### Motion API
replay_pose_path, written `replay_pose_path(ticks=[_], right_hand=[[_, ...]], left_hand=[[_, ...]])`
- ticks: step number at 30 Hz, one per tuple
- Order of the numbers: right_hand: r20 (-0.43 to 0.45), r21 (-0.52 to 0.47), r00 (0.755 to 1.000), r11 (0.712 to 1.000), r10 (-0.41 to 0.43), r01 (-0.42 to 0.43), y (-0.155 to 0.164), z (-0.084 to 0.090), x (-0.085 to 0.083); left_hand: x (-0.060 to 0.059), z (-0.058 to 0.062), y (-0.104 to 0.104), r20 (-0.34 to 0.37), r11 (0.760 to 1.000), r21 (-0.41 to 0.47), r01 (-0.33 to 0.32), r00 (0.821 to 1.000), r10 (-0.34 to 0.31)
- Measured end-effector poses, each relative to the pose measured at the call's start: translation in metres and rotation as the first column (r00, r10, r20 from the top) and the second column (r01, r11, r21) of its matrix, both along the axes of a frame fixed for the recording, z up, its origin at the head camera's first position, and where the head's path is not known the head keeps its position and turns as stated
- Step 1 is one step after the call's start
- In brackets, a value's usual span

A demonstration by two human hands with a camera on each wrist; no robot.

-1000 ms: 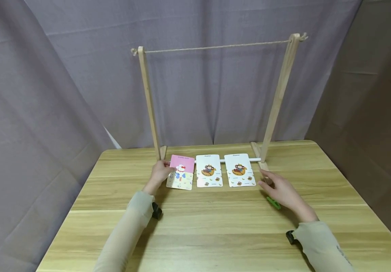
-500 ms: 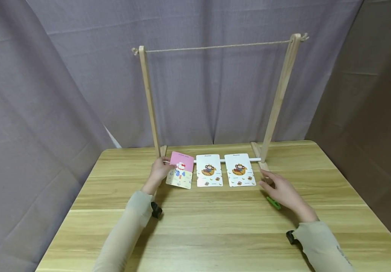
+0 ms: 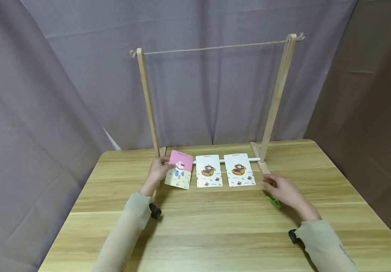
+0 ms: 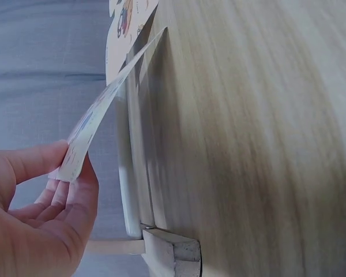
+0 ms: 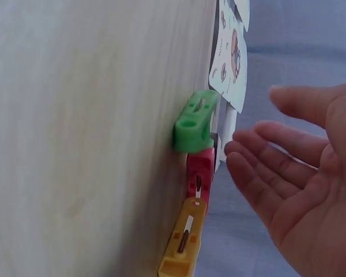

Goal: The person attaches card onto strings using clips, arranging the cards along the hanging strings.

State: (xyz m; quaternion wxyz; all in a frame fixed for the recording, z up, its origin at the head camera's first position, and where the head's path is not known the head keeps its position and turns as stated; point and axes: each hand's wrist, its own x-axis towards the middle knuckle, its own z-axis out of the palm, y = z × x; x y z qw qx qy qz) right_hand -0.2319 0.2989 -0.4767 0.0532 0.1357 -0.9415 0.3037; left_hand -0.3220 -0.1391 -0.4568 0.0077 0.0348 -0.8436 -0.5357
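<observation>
My left hand (image 3: 158, 170) pinches the left edge of a pink and yellow card (image 3: 179, 170) with a cartoon figure on it. In the left wrist view that card (image 4: 98, 112) is tilted, its near edge held between thumb and fingers above the tabletop. Two white monkey cards, a middle one (image 3: 209, 181) and a right one (image 3: 239, 181), lean on a white rod to its right. My right hand (image 3: 285, 190), fingers loosely bent and holding nothing, hovers beside a green clothespin (image 5: 193, 124). A red clothespin (image 5: 200, 173) and a yellow clothespin (image 5: 181, 242) lie in line with it.
Behind the cards stands a wooden frame with a left post (image 3: 148, 102) and a right post (image 3: 278, 98). A rope (image 3: 216, 48) runs between their tops, and the white rod (image 3: 254, 159) joins them low down. A grey curtain (image 3: 182, 105) hangs behind the wooden table (image 3: 209, 230).
The pink and yellow card has been raised slightly and tilted by my left hand. My right hand has shifted a little to the right, its thumb and fingers closer together.
</observation>
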Motion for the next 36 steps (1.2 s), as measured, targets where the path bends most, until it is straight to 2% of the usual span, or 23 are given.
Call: replay_pose_path(ticks=[12,21,26,31,36], right_hand=[[0.058,0.037,0.995,0.996,-0.080,0.078,0.009,0.004,0.005],[0.091,0.045,0.995,0.998,-0.050,0.046,0.008,0.008,0.010],[0.108,0.058,0.993,0.997,-0.048,0.042,0.006,0.010,0.013],[0.163,0.053,0.986,0.998,-0.041,0.032,0.003,0.013,0.015],[0.168,0.074,0.985,0.997,-0.045,0.032,0.003,0.015,0.015]], left_hand=[[0.003,0.005,-0.004,-0.016,1.000,-0.001,0.002,1.000,-0.002],[0.006,0.010,-0.007,-0.009,1.000,-0.001,0.001,1.000,-0.001],[0.006,0.009,-0.008,-0.004,1.000,-0.002,0.000,1.000,0.000],[0.006,0.009,-0.008,-0.010,1.000,-0.010,-0.006,1.000,0.005],[0.006,0.009,-0.008,-0.010,1.000,-0.004,-0.004,1.000,0.004]])
